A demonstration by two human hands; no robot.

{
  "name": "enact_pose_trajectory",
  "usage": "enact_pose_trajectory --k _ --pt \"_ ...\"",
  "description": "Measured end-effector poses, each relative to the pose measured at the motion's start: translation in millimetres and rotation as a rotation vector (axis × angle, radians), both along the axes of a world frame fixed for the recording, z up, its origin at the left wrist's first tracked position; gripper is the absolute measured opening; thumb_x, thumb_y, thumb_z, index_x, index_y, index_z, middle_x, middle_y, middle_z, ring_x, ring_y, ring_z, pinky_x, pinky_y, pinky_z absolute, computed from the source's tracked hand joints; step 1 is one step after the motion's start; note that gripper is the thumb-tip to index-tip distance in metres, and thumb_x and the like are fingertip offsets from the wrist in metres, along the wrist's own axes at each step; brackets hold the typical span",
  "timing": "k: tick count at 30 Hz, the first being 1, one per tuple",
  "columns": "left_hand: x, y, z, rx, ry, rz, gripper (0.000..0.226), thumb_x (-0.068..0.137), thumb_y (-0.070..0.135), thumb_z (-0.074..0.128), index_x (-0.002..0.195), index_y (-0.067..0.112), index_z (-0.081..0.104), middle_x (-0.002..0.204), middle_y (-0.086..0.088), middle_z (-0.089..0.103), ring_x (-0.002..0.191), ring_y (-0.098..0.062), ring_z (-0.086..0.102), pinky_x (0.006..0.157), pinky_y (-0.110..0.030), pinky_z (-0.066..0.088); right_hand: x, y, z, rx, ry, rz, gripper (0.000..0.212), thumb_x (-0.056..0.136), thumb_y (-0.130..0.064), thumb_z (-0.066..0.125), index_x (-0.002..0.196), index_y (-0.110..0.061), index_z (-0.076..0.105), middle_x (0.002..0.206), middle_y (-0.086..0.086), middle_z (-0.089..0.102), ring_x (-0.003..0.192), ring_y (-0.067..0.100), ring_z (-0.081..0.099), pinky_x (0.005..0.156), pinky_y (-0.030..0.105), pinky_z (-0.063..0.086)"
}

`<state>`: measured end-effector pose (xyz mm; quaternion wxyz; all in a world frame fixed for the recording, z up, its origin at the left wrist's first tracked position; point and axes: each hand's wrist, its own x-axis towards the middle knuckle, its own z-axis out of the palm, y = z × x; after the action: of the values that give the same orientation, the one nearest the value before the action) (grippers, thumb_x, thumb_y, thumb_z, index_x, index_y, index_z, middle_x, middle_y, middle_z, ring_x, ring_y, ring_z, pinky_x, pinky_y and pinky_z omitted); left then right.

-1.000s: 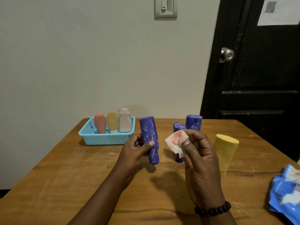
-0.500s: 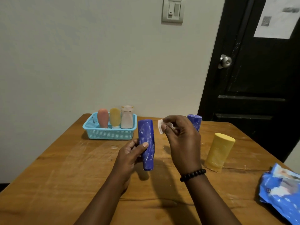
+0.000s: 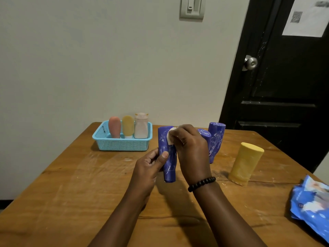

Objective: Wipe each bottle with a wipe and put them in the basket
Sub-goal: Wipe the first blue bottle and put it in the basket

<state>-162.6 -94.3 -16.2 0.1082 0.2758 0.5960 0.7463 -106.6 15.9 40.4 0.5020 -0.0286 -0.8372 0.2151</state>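
Blue bottle [image 3: 168, 154] at centre frame, held upright with cap end down, just above the table [image 3: 71, 184]. Left hand [image 3: 149, 166] grips its lower half from the left side; thumb lies across the front, fingers curl behind. Right hand [image 3: 191, 150] comes in from the right and covers the bottle's upper right side. It pinches a small white wipe [image 3: 170, 138] against the bottle near the top; only a corner of the wipe shows past the fingertips. A black bead bracelet [image 3: 202, 183] sits on the right wrist.

Just behind the right hand, right of centre, two more blue bottles stand on the table: a shorter one [image 3: 205, 135], mostly hidden by the hand, and a taller one [image 3: 215, 141] beside it. Further right stands a yellow bottle [image 3: 244, 164], tilted slightly, well apart from the hands.

Left of centre, at the table's far edge, a light blue basket [image 3: 122, 144] holds three bottles upright in a row: pink [image 3: 114, 127], yellow [image 3: 128, 126], and a pale one [image 3: 141, 126].

Lower right edge of the frame: a crumpled blue wipe packet [image 3: 311, 205] lying on the table.

Upper right: black door [image 3: 284, 86] with a metal knob [image 3: 250, 62].
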Motion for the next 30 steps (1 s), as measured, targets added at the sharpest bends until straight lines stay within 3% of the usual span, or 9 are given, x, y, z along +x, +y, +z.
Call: enact_pose_trajectory --k 10,14,18,22,26,30 --pt "1.2 -0.3 -0.4 0.102 -0.114 0.099 0.021 0.096 0.028 0.058 0.112 0.019 0.069 0.098 -0.006 0.077 0.085 -0.017 0.072 0.073 -0.031 0.057 35.0 -24.1 -42.8 -0.080 -0.072 0.058 0.014 0.080 -0.006 0.069 0.091 -0.015 0.068 0.098 -0.006 0.062 0.088 0.007 0.060 0.072 0.025 0.056" --pt "-4.1 -2.9 0.9 0.127 -0.157 0.128 0.024 0.094 0.031 0.060 0.112 0.018 0.069 0.093 -0.003 0.077 0.080 -0.013 0.071 0.072 -0.030 0.055 44.6 -27.0 -53.8 -0.104 -0.147 0.097 0.020 0.078 0.001 0.074 0.087 -0.015 0.070 0.092 -0.008 0.063 0.085 0.003 0.059 0.070 0.020 0.053" --pt "-8.6 -3.5 -0.2 0.123 -0.215 0.130 0.025 0.094 0.036 0.058 0.112 0.021 0.067 0.092 0.001 0.077 0.086 -0.013 0.069 0.076 -0.031 0.053 50.5 -16.0 -46.8 -0.249 -0.210 0.135 0.019 0.081 -0.003 0.074 0.087 -0.021 0.072 0.088 -0.015 0.064 0.086 0.001 0.061 0.072 0.012 0.050" --pt "-8.2 -3.2 0.1 0.087 -0.203 0.050 0.029 0.094 0.037 0.055 0.114 0.021 0.068 0.098 -0.002 0.076 0.092 -0.016 0.068 0.081 -0.033 0.053 38.8 -12.5 -15.8 -0.347 -0.097 0.110 0.014 0.086 -0.012 0.069 0.095 -0.023 0.070 0.093 -0.014 0.066 0.091 -0.002 0.061 0.075 0.009 0.049" --pt "-6.3 -3.5 1.1 0.042 -0.158 0.008 0.036 0.094 0.039 0.054 0.122 0.020 0.065 0.104 -0.003 0.075 0.095 -0.016 0.068 0.077 -0.027 0.053 11.3 -9.3 16.5 -0.263 -0.029 0.084 0.012 0.087 -0.011 0.069 0.097 -0.017 0.070 0.096 -0.008 0.066 0.089 -0.005 0.060 0.076 0.004 0.045" --pt "-6.2 -3.8 1.0 0.066 -0.180 -0.025 0.038 0.093 0.039 0.055 0.123 0.018 0.065 0.108 -0.006 0.074 0.102 -0.022 0.067 0.086 -0.036 0.052 -0.8 -6.2 15.4 -0.136 -0.088 0.062 0.015 0.085 -0.002 0.070 0.092 -0.015 0.071 0.095 -0.007 0.066 0.084 -0.001 0.060 0.077 0.007 0.048"
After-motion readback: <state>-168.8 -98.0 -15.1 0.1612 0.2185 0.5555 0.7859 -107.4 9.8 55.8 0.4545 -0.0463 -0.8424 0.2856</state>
